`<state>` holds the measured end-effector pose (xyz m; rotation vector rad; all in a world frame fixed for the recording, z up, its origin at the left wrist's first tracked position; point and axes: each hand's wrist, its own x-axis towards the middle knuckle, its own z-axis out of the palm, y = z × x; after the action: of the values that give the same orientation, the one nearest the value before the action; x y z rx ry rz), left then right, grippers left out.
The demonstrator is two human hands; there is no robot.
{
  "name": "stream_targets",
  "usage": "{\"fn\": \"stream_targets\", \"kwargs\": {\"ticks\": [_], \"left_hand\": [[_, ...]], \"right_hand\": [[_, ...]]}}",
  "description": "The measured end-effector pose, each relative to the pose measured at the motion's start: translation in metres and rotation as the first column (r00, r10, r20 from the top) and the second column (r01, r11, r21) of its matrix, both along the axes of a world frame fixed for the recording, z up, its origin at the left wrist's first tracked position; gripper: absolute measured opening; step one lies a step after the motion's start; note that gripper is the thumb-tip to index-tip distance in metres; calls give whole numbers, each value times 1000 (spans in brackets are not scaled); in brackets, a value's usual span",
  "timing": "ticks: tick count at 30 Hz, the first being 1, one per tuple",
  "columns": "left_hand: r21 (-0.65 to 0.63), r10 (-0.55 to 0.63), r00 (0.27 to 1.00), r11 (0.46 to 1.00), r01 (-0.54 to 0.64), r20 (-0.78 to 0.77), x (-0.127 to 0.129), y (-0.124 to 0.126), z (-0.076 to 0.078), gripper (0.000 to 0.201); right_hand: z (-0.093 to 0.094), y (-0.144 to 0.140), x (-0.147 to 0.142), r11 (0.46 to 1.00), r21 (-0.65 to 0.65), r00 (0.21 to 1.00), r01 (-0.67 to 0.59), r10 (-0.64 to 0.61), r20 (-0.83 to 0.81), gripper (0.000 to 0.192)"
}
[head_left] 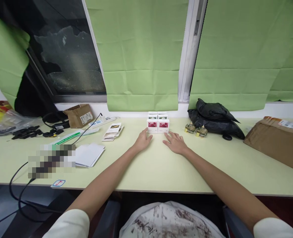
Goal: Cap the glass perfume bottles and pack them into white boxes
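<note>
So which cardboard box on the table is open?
The small brown cardboard box at the far left, by the window, has its flap up. The big brown box at the right edge is shut, with a label on top.

Several small white boxes (158, 125) with red flower pictures on their fronts stood upright in tight rows at the table's far middle, touching one another.

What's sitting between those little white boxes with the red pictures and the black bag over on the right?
In the head view, two small gold-capped glass bottles stand on the table between the white boxes and the black bag, right against the bag.
</note>
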<state>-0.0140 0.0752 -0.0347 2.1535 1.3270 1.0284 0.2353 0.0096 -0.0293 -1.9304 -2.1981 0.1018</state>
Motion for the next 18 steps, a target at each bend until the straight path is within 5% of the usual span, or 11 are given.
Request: {"fn": "stream_targets", "kwargs": {"ticks": [9,18], "left_hand": [[30,-42,974,998,50,-224,-3,-1,-1,56],[53,12,914,999,10,-406,1,-6,0,65]], "right_hand": [[-6,7,0,998,-65,1000,17,-16,16,84],[-5,5,2,1000,-6,1000,8,-8,16,84]]}}
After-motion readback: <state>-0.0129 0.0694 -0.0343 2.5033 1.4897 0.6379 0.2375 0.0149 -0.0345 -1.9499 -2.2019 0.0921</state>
